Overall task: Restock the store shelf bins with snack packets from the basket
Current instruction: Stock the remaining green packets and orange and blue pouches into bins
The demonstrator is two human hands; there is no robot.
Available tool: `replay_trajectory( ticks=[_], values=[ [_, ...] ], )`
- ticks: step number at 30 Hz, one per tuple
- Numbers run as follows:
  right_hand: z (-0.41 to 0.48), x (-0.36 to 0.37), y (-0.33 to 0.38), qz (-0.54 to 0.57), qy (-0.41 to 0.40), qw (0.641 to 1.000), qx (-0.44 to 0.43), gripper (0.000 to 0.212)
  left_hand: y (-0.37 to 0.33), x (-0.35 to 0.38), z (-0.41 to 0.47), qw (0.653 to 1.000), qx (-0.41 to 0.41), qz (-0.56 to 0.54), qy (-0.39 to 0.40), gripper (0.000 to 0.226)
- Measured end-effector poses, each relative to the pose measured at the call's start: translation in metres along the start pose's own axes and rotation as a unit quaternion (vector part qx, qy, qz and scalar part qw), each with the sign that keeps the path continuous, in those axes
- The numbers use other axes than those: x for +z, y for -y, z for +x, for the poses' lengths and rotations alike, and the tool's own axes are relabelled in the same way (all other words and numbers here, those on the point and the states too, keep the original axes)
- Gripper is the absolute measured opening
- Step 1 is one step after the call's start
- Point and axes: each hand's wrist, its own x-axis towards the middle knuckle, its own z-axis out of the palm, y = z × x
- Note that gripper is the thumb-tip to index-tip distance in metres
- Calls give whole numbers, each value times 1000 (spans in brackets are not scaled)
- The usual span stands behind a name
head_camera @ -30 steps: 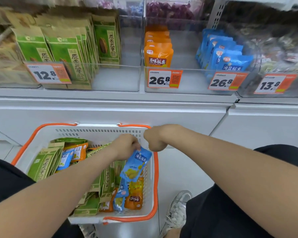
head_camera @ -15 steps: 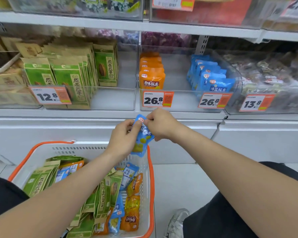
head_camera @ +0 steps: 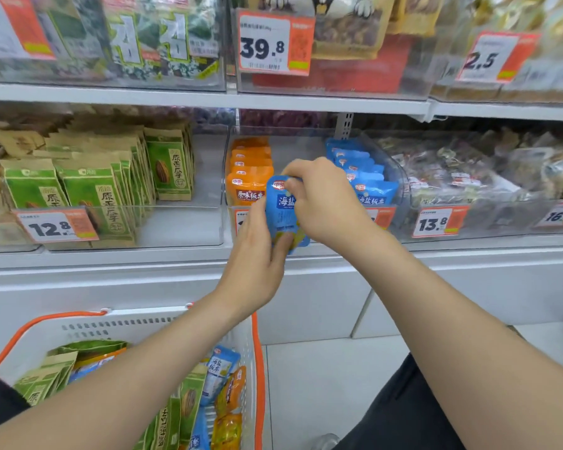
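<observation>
Right hand (head_camera: 325,203) pinches the top of the glossy blue snack packet (head_camera: 281,211), left hand (head_camera: 257,251) grips its bottom. The packet has risen from above the white orange-rimmed plastic basket (head_camera: 258,368) to the clear plastic shelf bin (head_camera: 402,190) front; drop-in beside the matching blue row likely next.

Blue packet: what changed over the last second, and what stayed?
The left hand lifted the blue packet from over the basket up to the shelf bin; the right hand took hold of its top. Basket and binned packets stayed put.
</observation>
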Motion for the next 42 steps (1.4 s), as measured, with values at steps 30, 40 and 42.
replay_trajectory(
  ticks=[30, 40, 42],
  values=[
    [43, -35, -143, -250, 42, 954, 162, 53, -40, 94, 147, 952, -150, 163, 213, 28],
    [41, -42, -154, -243, 10, 956, 164, 48, -30, 103, 158, 949, -77, 172, 254, 20],
    [41, -42, -155, -236, 10, 957, 168, 48, -29, 106, 158, 952, -74, 162, 250, 18]
  ],
)
